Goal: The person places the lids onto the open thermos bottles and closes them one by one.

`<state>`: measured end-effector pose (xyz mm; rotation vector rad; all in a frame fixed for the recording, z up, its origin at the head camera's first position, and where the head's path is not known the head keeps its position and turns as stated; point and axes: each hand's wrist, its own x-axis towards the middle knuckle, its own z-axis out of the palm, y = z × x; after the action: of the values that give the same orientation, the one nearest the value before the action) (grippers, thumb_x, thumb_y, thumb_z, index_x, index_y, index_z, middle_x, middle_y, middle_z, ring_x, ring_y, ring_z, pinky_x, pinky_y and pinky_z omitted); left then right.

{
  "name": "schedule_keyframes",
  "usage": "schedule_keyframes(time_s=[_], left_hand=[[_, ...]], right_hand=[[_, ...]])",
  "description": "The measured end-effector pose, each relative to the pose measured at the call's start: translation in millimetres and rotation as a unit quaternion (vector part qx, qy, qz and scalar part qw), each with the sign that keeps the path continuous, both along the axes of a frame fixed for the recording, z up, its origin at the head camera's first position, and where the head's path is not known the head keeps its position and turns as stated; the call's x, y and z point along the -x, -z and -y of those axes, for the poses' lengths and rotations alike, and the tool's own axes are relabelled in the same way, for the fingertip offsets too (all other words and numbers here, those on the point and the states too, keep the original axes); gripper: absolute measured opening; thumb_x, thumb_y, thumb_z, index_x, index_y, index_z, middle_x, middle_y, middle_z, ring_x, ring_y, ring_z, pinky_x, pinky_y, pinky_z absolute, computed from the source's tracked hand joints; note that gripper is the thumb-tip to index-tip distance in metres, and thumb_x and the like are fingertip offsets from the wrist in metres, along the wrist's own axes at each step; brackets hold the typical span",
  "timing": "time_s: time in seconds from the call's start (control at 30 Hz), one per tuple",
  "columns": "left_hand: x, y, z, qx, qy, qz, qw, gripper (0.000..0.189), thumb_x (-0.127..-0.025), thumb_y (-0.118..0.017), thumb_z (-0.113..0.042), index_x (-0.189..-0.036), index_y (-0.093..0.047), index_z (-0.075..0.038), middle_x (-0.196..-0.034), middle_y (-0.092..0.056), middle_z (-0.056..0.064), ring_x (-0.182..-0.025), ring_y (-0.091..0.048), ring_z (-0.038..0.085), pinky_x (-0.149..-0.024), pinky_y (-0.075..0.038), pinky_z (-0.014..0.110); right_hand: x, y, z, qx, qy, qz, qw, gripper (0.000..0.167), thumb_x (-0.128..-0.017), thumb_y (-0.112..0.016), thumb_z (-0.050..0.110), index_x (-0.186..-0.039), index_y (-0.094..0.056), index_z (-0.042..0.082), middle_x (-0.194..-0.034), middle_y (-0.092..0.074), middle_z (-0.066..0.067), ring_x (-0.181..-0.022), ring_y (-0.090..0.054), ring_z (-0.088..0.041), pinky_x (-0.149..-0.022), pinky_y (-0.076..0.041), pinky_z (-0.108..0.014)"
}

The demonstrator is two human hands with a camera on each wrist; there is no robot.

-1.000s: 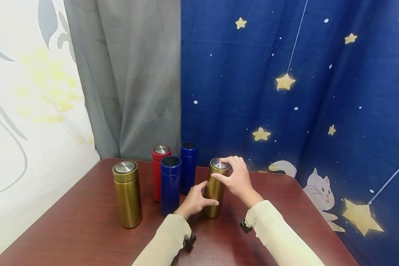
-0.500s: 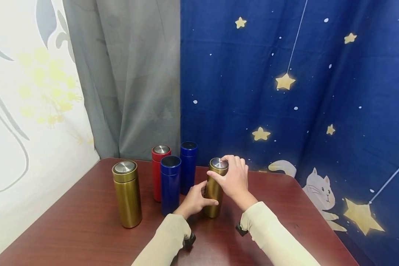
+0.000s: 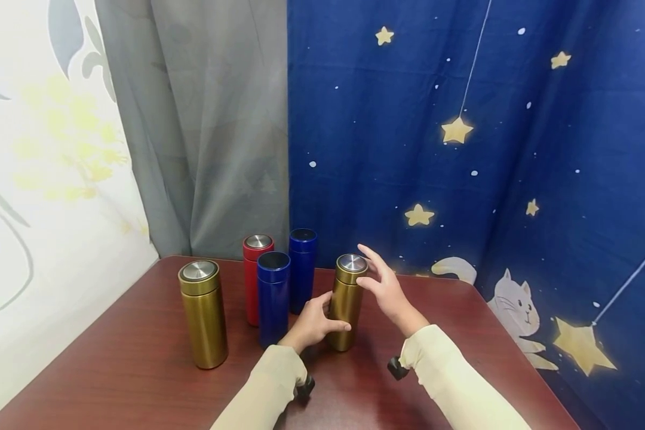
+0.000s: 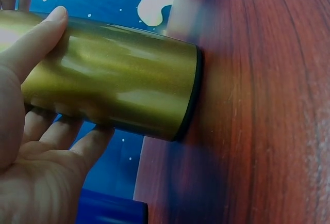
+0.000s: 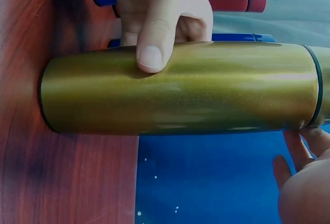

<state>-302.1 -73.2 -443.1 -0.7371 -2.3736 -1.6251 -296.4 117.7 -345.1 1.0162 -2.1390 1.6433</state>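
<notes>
A gold thermos flask point(image 3: 346, 306) with a silver-topped lid point(image 3: 352, 263) stands upright on the table. My left hand point(image 3: 310, 325) grips its body; in the left wrist view the thumb lies across one side of the gold thermos flask point(image 4: 129, 74) and the fingers are behind it. My right hand point(image 3: 388, 294) is beside the lid, its fingers spread and mostly straight, the thumb near the lid's seam. In the right wrist view, fingertips of the right hand point(image 5: 308, 175) lie close to the seam; whether they touch it is hard to tell.
Left of the hands stand a blue flask point(image 3: 273, 304), a red flask point(image 3: 252, 286) and another blue flask point(image 3: 302, 275). A second gold flask point(image 3: 204, 322) stands farther left on the reddish-brown table point(image 3: 123, 364). Grey and starry blue curtains point(image 3: 355, 149) hang behind.
My right hand has loosened from around the lid and moved slightly to the right, fingers spreading. My left hand keeps its grip on the flask. The view has shifted a little.
</notes>
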Motion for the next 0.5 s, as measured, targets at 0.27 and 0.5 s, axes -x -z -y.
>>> schedule_keyframes(time_s=[0.27, 0.5], left_hand=[[-0.4, -1.0, 1.5, 0.002, -0.006, 0.010, 0.9999, 0.065, -0.073, -0.087, -0.018, -0.128, -0.056, -0.003, -0.111, -0.068, 0.007, -0.098, -0.067, 0.019, -0.086, -0.054, 0.035], [-0.3, -0.6, -1.0, -0.003, 0.001, 0.004, 1.0000, 0.064, -0.072, -0.087, -0.019, -0.127, -0.057, -0.003, -0.110, -0.069, 0.007, -0.097, -0.067, 0.018, -0.085, -0.054, 0.034]], right_hand=[[-6.1, 6.1, -3.0, 0.021, 0.036, -0.020, 0.9989, 0.061, -0.084, -0.060, -0.005, -0.143, -0.043, -0.001, -0.140, -0.049, -0.024, -0.129, -0.045, -0.038, -0.100, -0.040, -0.053], [-19.4, 0.1, -0.1, 0.031, 0.074, -0.044, 0.9958, 0.052, -0.084, -0.059, -0.011, -0.135, -0.049, -0.007, -0.130, -0.055, -0.029, -0.122, -0.049, -0.043, -0.100, -0.036, -0.060]])
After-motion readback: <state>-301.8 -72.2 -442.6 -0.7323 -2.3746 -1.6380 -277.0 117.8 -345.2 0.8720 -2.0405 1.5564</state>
